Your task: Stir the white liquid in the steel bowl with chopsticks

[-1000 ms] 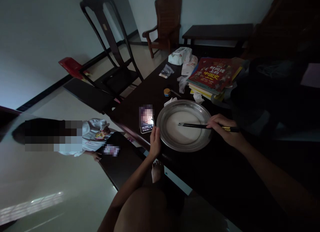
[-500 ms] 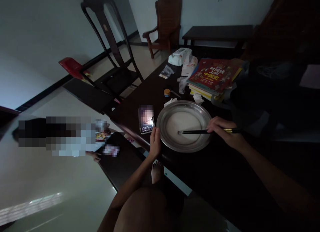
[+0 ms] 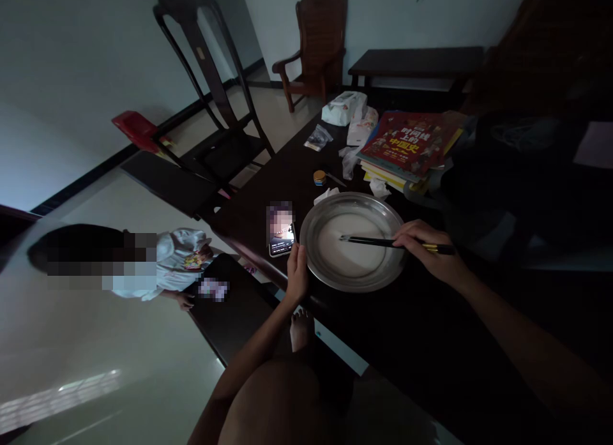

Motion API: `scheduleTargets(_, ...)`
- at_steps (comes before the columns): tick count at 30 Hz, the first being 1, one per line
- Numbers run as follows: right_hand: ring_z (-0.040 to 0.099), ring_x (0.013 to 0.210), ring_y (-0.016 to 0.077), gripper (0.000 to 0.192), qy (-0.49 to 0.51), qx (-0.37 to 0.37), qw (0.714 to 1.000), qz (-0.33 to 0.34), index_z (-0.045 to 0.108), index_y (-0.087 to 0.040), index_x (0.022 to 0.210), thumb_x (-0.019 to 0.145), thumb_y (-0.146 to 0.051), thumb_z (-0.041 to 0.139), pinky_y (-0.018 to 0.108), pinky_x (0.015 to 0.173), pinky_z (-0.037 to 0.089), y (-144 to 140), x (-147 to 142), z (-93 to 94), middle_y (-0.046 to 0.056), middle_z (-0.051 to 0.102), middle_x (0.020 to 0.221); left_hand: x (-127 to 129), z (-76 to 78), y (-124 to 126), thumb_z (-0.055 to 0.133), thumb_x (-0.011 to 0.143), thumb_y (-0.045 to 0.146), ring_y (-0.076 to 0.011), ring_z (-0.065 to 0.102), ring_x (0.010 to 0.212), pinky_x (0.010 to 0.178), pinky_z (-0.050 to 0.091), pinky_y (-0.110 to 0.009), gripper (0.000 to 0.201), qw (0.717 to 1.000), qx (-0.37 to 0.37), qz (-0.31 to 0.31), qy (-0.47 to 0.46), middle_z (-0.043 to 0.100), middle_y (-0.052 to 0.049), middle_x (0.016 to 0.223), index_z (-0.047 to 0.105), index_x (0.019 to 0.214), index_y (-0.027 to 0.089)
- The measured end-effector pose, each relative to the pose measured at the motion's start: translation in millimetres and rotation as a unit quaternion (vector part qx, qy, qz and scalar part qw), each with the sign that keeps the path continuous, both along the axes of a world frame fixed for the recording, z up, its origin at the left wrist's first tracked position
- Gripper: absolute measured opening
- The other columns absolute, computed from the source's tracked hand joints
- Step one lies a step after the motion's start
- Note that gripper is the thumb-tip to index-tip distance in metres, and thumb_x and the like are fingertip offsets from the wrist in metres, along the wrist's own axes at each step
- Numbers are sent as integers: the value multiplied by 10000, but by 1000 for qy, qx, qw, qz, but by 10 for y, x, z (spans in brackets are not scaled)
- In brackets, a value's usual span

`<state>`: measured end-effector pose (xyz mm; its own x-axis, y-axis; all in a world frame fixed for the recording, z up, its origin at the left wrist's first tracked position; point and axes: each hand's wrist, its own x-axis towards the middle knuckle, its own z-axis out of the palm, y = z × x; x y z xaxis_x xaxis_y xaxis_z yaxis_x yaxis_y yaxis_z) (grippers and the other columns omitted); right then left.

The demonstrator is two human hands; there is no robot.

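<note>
- Right hand (image 3: 424, 248): closed around a pair of dark chopsticks with gold-banded ends (image 3: 383, 242), held nearly level, their tips reaching over the pale middle of the pan.
- Left hand (image 3: 297, 272): fingers curled against the near-left rim of the pan, gripping its edge; how tightly cannot be told in the dim light.
- Round shallow pan of silver metal (image 3: 316, 263): sits on the dark wooden tabletop (image 3: 412, 330) between the two hands, holding a thin whitish layer across its bottom.
- Smartphone with a lit screen (image 3: 280, 231): lies flat just left of the pan, close beyond the left hand.
- Small round tin with an orange lid (image 3: 319, 177) and a crumpled white tissue (image 3: 327, 195): lie just beyond the pan's far rim.
- Stack of books topped by a red cover (image 3: 409, 142): rests farther back on the tabletop, to the right of white plastic bags (image 3: 345, 108).
- Dark tall-backed wooden chair (image 3: 211, 113): stands by the left side of the tabletop; a brown armchair (image 3: 316, 46) stands by the far wall.
- Another person in a pale shirt (image 3: 167, 263): low at the left, beside the tabletop, well apart from both hands.
</note>
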<state>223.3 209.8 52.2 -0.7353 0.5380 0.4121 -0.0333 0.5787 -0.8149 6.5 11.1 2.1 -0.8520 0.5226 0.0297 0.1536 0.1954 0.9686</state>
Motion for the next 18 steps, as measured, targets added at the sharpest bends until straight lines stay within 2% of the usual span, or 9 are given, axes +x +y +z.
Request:
scheduleTargets(2,645,820,202,274,6,-10,1000,-9,712,-249,753,955,-321,542,373,770,521,5,7,1,44,677,804,-1,-2,-1,447,760,834,-171,529,754,712,491,-305,646,1000,2,3,1,531,-22,742,563,724,200)
scheduleTargets(4,647,808,203,301,2,-15,1000,8,709,-248,733,959,-341,532,373,762,527,0,8,6,45,674,784,-2,-5,-3,448,764,829,-174,521,746,701,487,-309,635,1000,3,2,0,521,-26,737,560,715,206)
scheduleTargets(7,662,854,210,233,-11,1,999,34,722,-256,773,937,-333,575,380,800,530,-14,-2,12,42,707,834,-4,-17,-5,454,780,806,-180,516,749,710,485,-316,607,1000,3,-1,1,515,-30,736,556,715,212)
scheduleTargets(9,662,870,213,211,-6,9,1000,20,724,-257,789,933,-318,582,386,810,525,-11,-3,15,43,713,856,-7,-30,-5,455,792,792,-182,517,754,720,483,-317,591,1000,3,-1,1,515,-32,739,553,716,214)
scheduleTargets(12,647,839,214,281,17,7,1000,-7,715,-249,740,952,-311,542,388,790,517,4,7,22,46,691,790,-10,-45,-3,457,794,788,-179,517,762,737,477,-315,590,1000,6,-4,-4,519,-29,755,561,741,210)
scheduleTargets(14,640,830,213,297,18,11,1000,9,714,-249,725,956,-297,533,389,787,511,3,8,25,43,688,759,-9,-44,0,460,781,802,-172,510,761,744,474,-310,606,1000,8,-8,-6,520,-23,762,563,759,205)
scheduleTargets(18,651,872,220,196,1,39,999,27,725,-255,779,923,-260,592,413,830,499,-9,-8,8,37,719,819,-1,-25,7,450,757,833,-162,479,728,708,465,-301,630,1000,7,-7,-5,500,-13,736,526,725,209)
